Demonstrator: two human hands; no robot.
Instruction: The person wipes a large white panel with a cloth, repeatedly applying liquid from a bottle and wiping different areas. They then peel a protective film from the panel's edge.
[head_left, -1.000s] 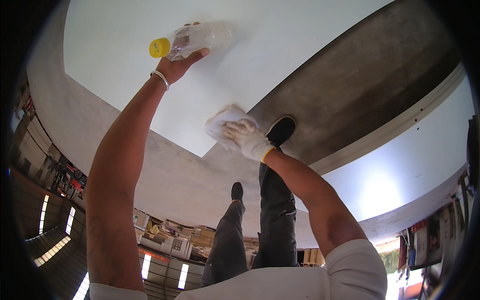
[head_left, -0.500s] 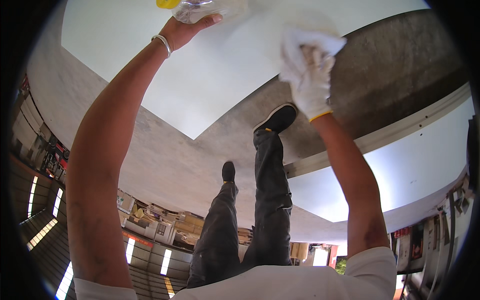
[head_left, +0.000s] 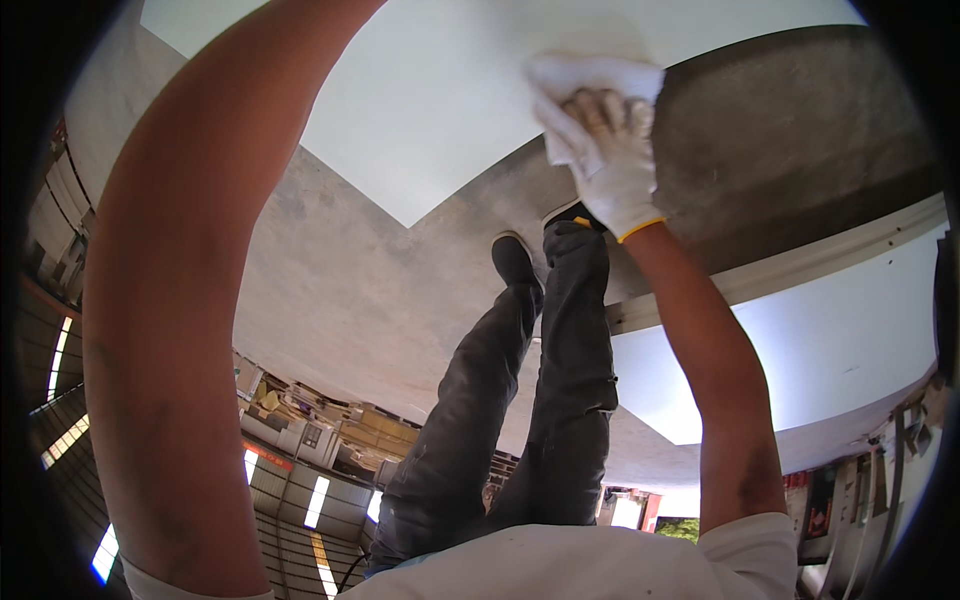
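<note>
Your right grip [head_left: 612,165], in a pale knitted glove with a yellow cuff, has its fingers bent and close together, holding a white cloth [head_left: 600,72]. The cloth lies just ahead of your knuckles and toward the thumb side; its longer spread runs left to right across your fingertips, with a flap hanging down the left of the hand. Your right hand is clearly the nearer one, already on it. Your left forearm [head_left: 170,330] runs off the upper edge, so that hand is out of view and you cannot tell what its grip is doing.

The cloth overlaps the edge of a large white panel [head_left: 420,120], whose near corner points back toward your feet. Blur around the cloth makes it hard to say whether it presses flat there.

Beyond that edge, to the right, is a strip of dark floor [head_left: 780,130], then a pale beam [head_left: 850,240] beside a second, shiny panel [head_left: 780,350]. Your dark shoes [head_left: 513,258] are on grey concrete below the first panel. Behind you are stacked goods [head_left: 380,430] and a roof with bright light strips [head_left: 317,502].
</note>
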